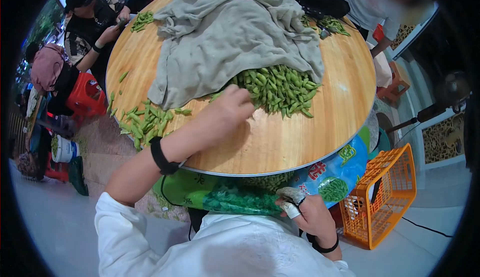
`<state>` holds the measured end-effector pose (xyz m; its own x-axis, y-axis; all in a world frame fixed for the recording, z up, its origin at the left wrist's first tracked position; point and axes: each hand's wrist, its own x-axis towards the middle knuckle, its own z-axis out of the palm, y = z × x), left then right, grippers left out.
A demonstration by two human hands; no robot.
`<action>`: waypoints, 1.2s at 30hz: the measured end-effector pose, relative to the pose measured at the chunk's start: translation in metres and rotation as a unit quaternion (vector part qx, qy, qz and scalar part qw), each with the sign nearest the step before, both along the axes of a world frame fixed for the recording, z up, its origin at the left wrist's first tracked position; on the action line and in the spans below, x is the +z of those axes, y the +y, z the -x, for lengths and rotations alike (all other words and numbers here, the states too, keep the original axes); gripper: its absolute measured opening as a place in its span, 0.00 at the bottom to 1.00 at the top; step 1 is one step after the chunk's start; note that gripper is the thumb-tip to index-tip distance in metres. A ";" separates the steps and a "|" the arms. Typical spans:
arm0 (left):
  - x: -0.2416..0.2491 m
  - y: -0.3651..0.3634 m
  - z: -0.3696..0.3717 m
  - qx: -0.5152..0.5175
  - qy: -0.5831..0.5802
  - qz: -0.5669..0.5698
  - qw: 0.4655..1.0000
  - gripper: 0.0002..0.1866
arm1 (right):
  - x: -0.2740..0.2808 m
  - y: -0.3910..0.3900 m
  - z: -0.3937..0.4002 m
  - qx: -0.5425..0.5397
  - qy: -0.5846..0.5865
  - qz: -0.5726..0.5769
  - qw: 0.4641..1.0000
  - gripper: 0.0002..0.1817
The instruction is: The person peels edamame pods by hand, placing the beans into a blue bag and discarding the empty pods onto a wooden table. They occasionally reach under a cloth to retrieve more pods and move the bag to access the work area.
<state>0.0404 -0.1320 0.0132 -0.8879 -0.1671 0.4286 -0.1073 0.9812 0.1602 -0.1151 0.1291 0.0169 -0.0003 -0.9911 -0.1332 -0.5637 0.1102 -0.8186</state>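
Note:
On the round wooden table [300, 142] lies a heap of green pods [282, 89], partly under a grey-green cloth [220, 37]. My left hand [232, 108] is at the heap's left edge with its fingers curled; what they hold, if anything, is hidden. A looser group of pods [145, 122] lies by my left forearm at the table's edge. Below the near edge, my right hand [312, 214] is closed, with white wrapping on a finger and a greyish item at the fingertips that I cannot make out. Beside it is a green bag [225, 197] with shelled beans [270, 181] behind.
An orange basket [377, 197] stands on the floor at the right, near a blue bag [335, 172]. One person [92, 22] sits at the table's left; another person [372, 7] is at the right. Red stools [86, 97] and a white bucket [65, 149] are at the left.

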 end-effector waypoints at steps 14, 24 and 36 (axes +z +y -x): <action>-0.008 0.098 -0.001 0.075 0.247 -0.794 0.550 0.06 | -0.003 -0.042 -0.017 -0.152 -0.277 0.051 0.947 0.13; -0.016 0.108 0.009 0.050 0.268 -0.777 0.567 0.07 | -0.004 -0.040 -0.016 -0.149 -0.278 0.006 0.949 0.08; -0.014 0.111 0.009 0.051 0.261 -0.728 0.632 0.08 | 0.000 -0.031 -0.010 -0.098 -0.209 0.012 0.973 0.07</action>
